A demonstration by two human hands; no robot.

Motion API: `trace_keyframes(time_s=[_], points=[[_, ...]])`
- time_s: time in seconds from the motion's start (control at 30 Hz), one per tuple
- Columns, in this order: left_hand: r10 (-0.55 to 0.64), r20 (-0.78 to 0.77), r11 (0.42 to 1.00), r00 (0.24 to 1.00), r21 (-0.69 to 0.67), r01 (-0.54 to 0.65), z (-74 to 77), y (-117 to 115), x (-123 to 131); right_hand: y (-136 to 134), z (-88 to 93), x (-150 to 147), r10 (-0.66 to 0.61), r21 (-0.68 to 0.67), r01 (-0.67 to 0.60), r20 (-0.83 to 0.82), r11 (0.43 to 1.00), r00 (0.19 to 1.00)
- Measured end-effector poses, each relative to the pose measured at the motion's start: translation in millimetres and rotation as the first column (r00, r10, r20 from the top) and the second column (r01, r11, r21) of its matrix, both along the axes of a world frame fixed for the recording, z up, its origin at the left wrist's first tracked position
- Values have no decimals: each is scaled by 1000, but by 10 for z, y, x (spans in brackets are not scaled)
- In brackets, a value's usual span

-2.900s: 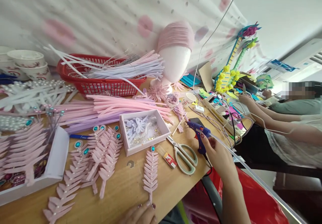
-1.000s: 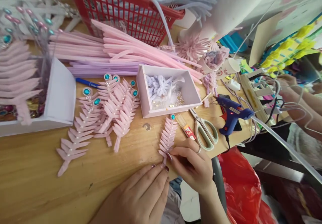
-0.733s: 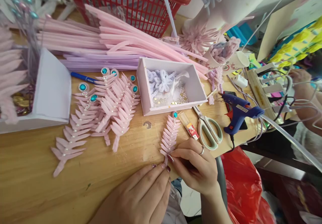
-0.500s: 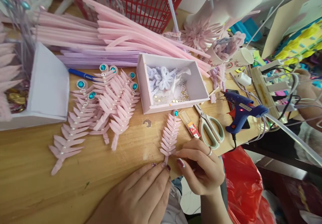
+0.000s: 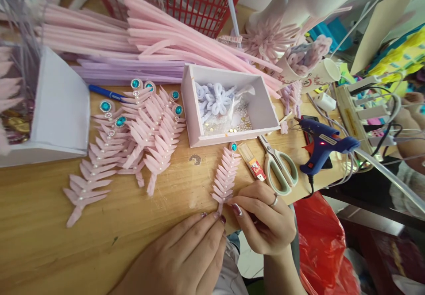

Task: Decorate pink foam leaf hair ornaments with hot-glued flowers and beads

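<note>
Okay, a single pink leaf piece [image 5: 226, 175] lay flat on the wooden table [image 5: 133, 233], just in front of the white box [image 5: 226, 138], with its teal gem tip almost at the box's front wall. The left hand [image 5: 189, 259] was spread flat, not gripping. Its fingertips [image 5: 217, 217] rested at the stem end, probably to pin the piece so it would not slide. The right hand [image 5: 267, 220] was loosely curled, with the forefinger tip just beside the stem. Whether it pinched the stem or only touched it could not be told, since the thumb was tucked under.

The scissors [image 5: 280, 166] and blue glue gun [image 5: 320, 147] sat right of the box, likely parked within reach. A heap of finished leaves [image 5: 146, 131] lay left of the box. The box contents were blurry, beads perhaps. Behind the box, the red basket [image 5: 186, 3] was cut off by the frame. Both wrists ran out of frame.
</note>
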State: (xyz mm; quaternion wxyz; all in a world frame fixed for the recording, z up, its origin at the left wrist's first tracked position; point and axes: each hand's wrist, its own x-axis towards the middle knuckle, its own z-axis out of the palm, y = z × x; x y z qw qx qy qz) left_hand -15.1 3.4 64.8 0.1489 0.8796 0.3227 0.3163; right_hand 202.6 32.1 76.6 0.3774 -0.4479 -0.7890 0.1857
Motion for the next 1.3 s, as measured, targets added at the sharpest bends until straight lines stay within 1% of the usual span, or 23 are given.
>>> trace_keyframes(time_s=[0.17,0.33,0.6,0.63,0.77,0.83,0.93,1.0,1.07,1.13,1.17,1.2,1.23,1.3], points=[[-13,-8,1000,1000,-6,13,18,-4,-8,6,5,0,-9,18,9,-1,1000,1000],[-19,-15,1000,1000,-17,19,24,-6,-13,2,1,1,-2,3,2,19,1000,1000],[-48,-43,999,998,-3,48,28,7,-28,-18,-4,5,-17,-9,17,-20,1000,1000],[-47,-39,999,998,0,47,30,6,-27,-32,-13,13,-41,-3,41,-39,999,998],[-13,-16,1000,1000,-22,13,24,-8,-13,-85,-71,52,-214,16,217,-125,976,969],[-12,-15,1000,1000,-28,11,14,-13,-14,-92,-96,60,-251,7,256,-173,967,952],[-39,-28,999,999,-20,39,5,-14,-27,-83,-100,36,-243,-62,235,-266,970,933],[-47,-28,999,998,-8,47,7,-9,-33,-81,-69,6,-219,-142,180,-349,973,911],[-43,-27,999,999,9,44,10,-4,-31,-92,-13,-14,-159,-232,58,-445,971,881],[-31,-23,999,999,19,31,6,0,-23,-115,54,-3,-91,-314,-82,-499,946,862],[-28,-21,999,999,26,28,0,1,-19,-126,85,18,-79,-345,-116,-504,932,860],[-24,-17,999,1000,36,24,-7,3,-16,-132,110,48,-84,-363,-119,-498,924,863],[-29,-18,998,999,47,30,-13,5,-14,-132,129,84,-107,-370,-94,-487,924,867],[-24,26,997,999,75,22,-14,13,-13,-99,142,155,-185,-348,4,-489,938,852]])
